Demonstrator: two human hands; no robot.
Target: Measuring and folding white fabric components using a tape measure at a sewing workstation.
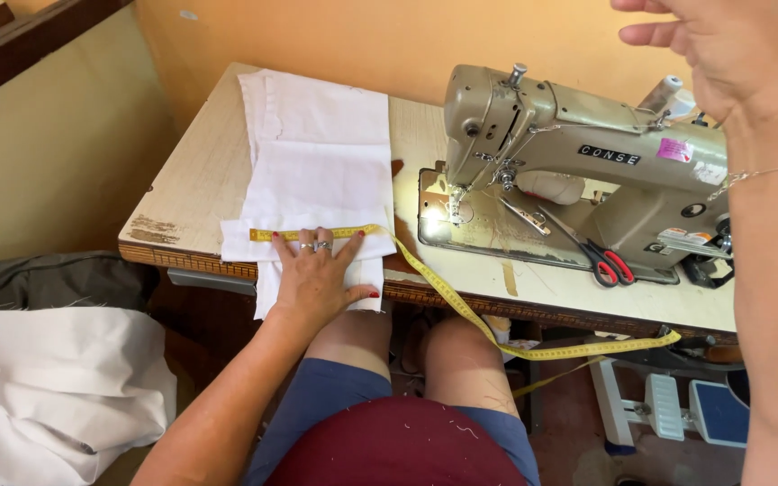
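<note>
Left hand (pixel 320 273) lies flat, fingers spread, pinning tape (pixel 461 306) on cloth (pixel 317 153). Right hand (pixel 704 54) hangs open above the machine (pixel 578 153).

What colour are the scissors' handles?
Red, on the scissors by the sewing machine; head view.

1. Left hand (pixel 317 270) lies flat, fingers spread, on folded white fabric (pixel 321 162), pinning a yellow measuring tape (pixel 447 297) across it.
2. Tape runs off the wooden table (pixel 195 180) edge and trails right, over the knees.
3. Right hand (pixel 731 54) is raised near the camera, fingers loose, holding nothing.
4. Beige sewing machine (pixel 578 153) sits on the table; red-handled scissors (pixel 601 256) lie on its bed.
5. More white cloth (pixel 47 387) is heaped lower left.
</note>
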